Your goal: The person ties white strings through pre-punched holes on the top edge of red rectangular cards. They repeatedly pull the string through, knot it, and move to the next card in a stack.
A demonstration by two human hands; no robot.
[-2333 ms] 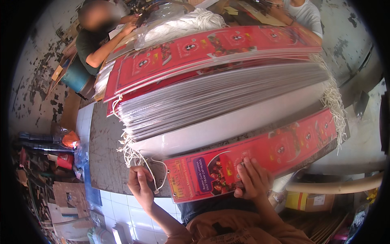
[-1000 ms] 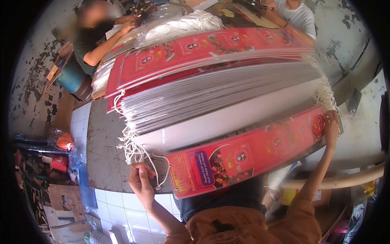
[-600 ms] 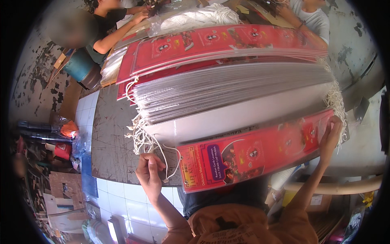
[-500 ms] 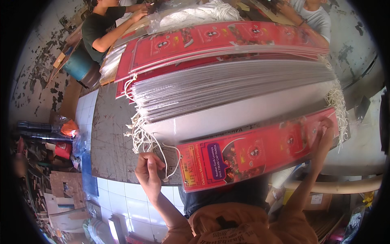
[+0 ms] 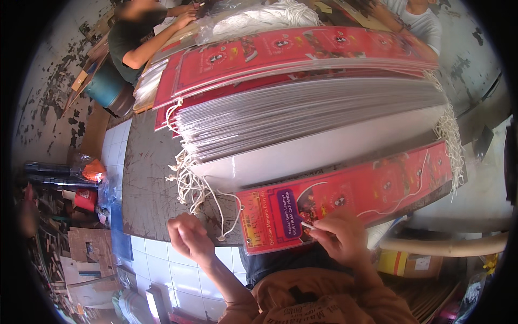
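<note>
The dark, scratched tabletop (image 5: 144, 178) carries everything in reach. Across its middle sits a long stack of panels (image 5: 313, 116), pale edges toward the person, with red printed panels (image 5: 291, 49) along the far side. Nearer lies a single red panel (image 5: 386, 186), print side up along the near edge, its left end just past that edge. Beyond the stack rests a bundle of white cord (image 5: 270, 20). The right hand (image 5: 345, 236), over the front panel, is closed to a pinch — thumb and fingertips on the tip of a thin cord (image 5: 396, 202) that trails across the panel from its right end. The left hand (image 5: 190, 237) is curled into a loose fist beside a looped cord (image 5: 221, 216) — whether it grips anything I cannot tell.
</note>
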